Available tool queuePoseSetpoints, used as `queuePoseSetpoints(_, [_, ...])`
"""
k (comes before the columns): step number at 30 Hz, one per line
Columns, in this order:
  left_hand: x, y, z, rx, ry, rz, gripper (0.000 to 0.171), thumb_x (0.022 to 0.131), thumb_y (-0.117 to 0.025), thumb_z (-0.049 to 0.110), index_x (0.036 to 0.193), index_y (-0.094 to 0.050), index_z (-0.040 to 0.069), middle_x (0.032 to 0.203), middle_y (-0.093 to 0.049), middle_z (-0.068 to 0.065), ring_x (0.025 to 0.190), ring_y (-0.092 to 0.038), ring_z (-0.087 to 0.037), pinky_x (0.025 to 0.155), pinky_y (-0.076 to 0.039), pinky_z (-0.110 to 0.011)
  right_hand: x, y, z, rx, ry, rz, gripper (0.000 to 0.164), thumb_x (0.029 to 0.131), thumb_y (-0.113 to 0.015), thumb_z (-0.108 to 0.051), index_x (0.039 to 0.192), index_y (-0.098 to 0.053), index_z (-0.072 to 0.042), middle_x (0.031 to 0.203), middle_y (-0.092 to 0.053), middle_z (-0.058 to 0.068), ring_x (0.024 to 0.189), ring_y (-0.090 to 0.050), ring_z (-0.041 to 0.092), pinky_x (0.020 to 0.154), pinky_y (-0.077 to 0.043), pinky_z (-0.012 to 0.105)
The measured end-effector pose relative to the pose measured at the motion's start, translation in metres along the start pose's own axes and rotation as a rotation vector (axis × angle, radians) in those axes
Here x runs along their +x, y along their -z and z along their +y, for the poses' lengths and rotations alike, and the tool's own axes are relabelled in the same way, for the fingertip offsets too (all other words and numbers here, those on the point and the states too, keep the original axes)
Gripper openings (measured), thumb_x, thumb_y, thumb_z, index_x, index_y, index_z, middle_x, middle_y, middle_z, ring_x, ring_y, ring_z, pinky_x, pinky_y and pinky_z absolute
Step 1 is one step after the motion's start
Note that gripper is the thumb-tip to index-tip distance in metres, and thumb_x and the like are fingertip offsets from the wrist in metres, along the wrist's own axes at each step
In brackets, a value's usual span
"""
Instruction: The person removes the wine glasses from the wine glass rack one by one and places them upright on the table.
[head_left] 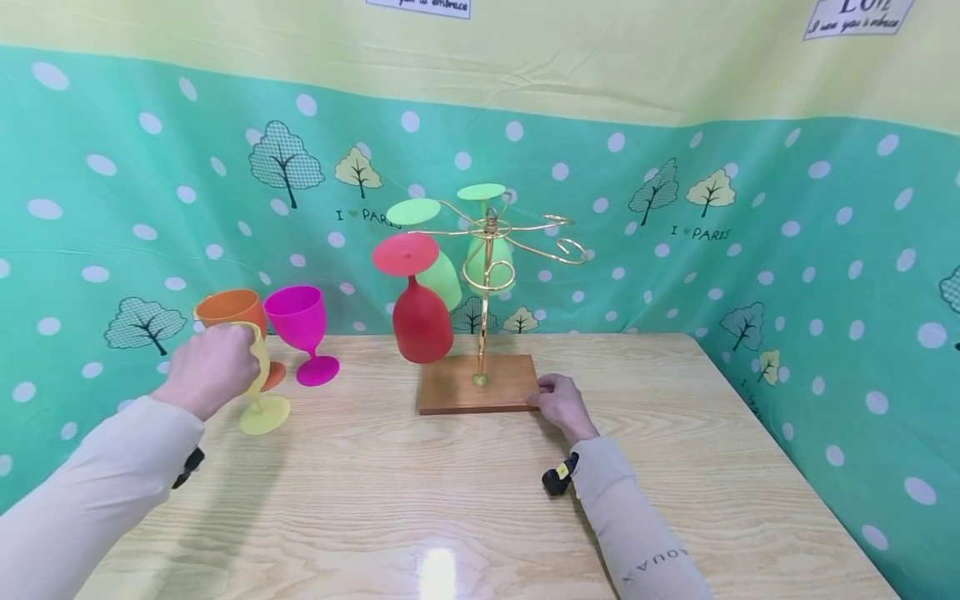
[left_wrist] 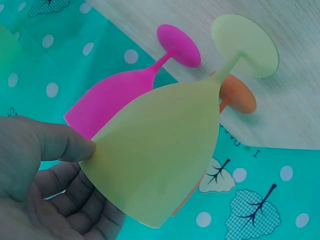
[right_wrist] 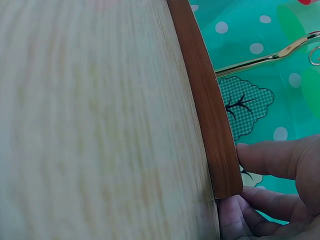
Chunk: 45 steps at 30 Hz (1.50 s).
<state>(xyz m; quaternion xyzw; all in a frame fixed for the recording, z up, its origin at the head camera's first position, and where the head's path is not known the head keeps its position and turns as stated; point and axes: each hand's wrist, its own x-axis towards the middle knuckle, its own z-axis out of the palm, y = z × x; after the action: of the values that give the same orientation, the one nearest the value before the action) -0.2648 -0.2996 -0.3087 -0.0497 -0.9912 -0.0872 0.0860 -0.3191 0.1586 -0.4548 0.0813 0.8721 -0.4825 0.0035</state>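
Note:
My left hand (head_left: 212, 367) pinches a pale yellow plastic goblet (left_wrist: 155, 145) by its rim, thumb on the outside. The goblet is upright, its foot (head_left: 265, 415) at or just above the table; I cannot tell if it touches. Close behind it stand an orange goblet (head_left: 228, 307) and a magenta goblet (head_left: 300, 321). At the right front corner of the glass rack's wooden base (head_left: 450, 390), my right hand (head_left: 562, 404) grips the edge between thumb and fingers. From the gold rack (head_left: 487, 308) hang a red goblet (head_left: 422, 325) and two green goblets (head_left: 442, 279), upside down.
Curled wire arms (head_left: 573, 250) on the rack's right side hold no goblets. The light wood table (head_left: 390, 500) meets a dotted green cloth (head_left: 622, 292) at the back and sides.

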Motion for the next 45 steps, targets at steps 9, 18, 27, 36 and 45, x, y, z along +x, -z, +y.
queuePoseSetpoints(9, [0.000,0.000,0.002,0.020,0.004,-0.001,0.003,0.080,-0.054,0.001,0.079,-0.056,-0.001,0.062,-0.048,-0.008,0.053,-0.047,-0.025,0.041,-0.036,-0.032,0.001,-0.001,0.001,0.013,-0.002,0.007,0.045,0.082,-0.070,-0.010,0.123,-0.057,0.003,0.111,-0.060,0.016,0.099,-0.056,0.027,0.083,-0.048,0.038])
queuePoseSetpoints(18, [0.001,-0.002,0.002,0.042,-0.002,0.050,0.011,0.078,-0.054,0.004,0.067,-0.052,0.005,0.058,-0.042,-0.007,0.050,-0.044,-0.024,0.039,-0.034,-0.031,0.000,-0.001,0.001,0.014,0.003,0.005,0.045,0.082,-0.070,-0.010,0.123,-0.056,0.003,0.109,-0.059,0.016,0.097,-0.055,0.028,0.081,-0.048,0.038])
queuePoseSetpoints(27, [0.008,0.014,0.033,0.051,-0.066,0.230,0.017,0.080,-0.059,0.010,0.069,-0.048,0.004,0.065,-0.043,-0.011,0.056,-0.044,-0.027,0.042,-0.035,-0.036,0.001,-0.001,0.002,-0.001,0.020,0.013,0.045,0.082,-0.069,-0.010,0.123,-0.056,0.005,0.110,-0.060,0.017,0.097,-0.056,0.027,0.080,-0.048,0.036])
queuePoseSetpoints(36, [0.012,0.033,0.110,-0.085,-0.427,0.611,0.022,0.079,-0.070,0.007,0.093,-0.058,-0.005,0.086,-0.054,-0.016,0.078,-0.051,-0.032,0.066,-0.045,-0.043,0.000,0.001,0.001,0.005,-0.001,-0.010,0.048,0.084,-0.069,-0.012,0.127,-0.054,0.003,0.116,-0.058,0.016,0.103,-0.055,0.028,0.087,-0.047,0.041])
queuePoseSetpoints(45, [0.025,0.034,0.158,-0.153,-0.690,0.824,0.037,0.071,-0.076,-0.003,0.101,-0.056,-0.008,0.095,-0.052,-0.020,0.088,-0.051,-0.034,0.074,-0.046,-0.043,0.002,0.000,0.002,0.011,-0.013,-0.008,0.048,0.083,-0.070,-0.012,0.127,-0.054,0.002,0.115,-0.058,0.014,0.102,-0.054,0.027,0.087,-0.046,0.040])
